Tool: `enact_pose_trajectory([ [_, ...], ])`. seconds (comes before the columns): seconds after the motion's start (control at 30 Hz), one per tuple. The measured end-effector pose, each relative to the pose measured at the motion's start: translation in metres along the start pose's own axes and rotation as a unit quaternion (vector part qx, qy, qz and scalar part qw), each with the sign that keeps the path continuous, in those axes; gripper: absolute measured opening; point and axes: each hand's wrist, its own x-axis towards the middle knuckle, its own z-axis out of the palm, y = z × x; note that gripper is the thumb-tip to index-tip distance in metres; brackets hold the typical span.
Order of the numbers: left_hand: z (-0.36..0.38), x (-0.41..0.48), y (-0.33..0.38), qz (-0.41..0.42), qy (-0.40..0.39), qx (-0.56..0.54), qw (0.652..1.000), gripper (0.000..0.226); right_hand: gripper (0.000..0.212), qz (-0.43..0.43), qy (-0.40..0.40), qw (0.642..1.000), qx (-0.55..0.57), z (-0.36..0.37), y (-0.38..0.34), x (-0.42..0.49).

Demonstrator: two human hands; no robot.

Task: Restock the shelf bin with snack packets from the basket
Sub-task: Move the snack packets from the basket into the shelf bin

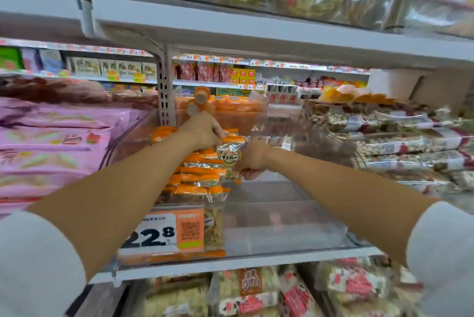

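Restocking looks partway done, judging by the fill. Clear shelf bin holds one row of orange-and-clear snack packets along its left side, front to back; right half of bin is bare, so plenty of room left. Left hand presses on top of the row near the back, fingers curled down, grip not closed on a single packet as far as visible. Right hand clenched around one packet with a gold label, held just beside the row, touching or nearly touching it. Basket not in view, so remaining stock can't be judged. Price tag sits on the bin front. Neighbouring bins: pink packs left, nut-mix packs right, both full.
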Motion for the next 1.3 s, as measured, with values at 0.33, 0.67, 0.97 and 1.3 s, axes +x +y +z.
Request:
enact_pose_trajectory([
  [0.33, 0.001, -0.002, 0.001, 0.001, 0.028, 0.018, 0.999, 0.012, 0.024, 0.059, -0.051, 0.995, 0.056, -0.002, 0.005, -0.013],
  [0.67, -0.021, -0.050, 0.076, -0.003, 0.073, -0.081, 0.994, 0.007, 0.010, -0.105, 0.185, 0.977, 0.026, -0.044, -0.014, -0.096],
  [0.97, 0.033, -0.151, 0.165, -0.058, 0.020, -0.377, 0.924, 0.016, 0.013, -0.106, 0.214, 0.943, 0.232, -0.054, 0.032, -0.238],
  [1.3, 0.170, -0.255, 0.190, -0.141, -0.153, -0.385, 0.899, 0.023, 0.015, 0.024, 0.193, 0.940, 0.279, 0.024, 0.170, -0.337],
])
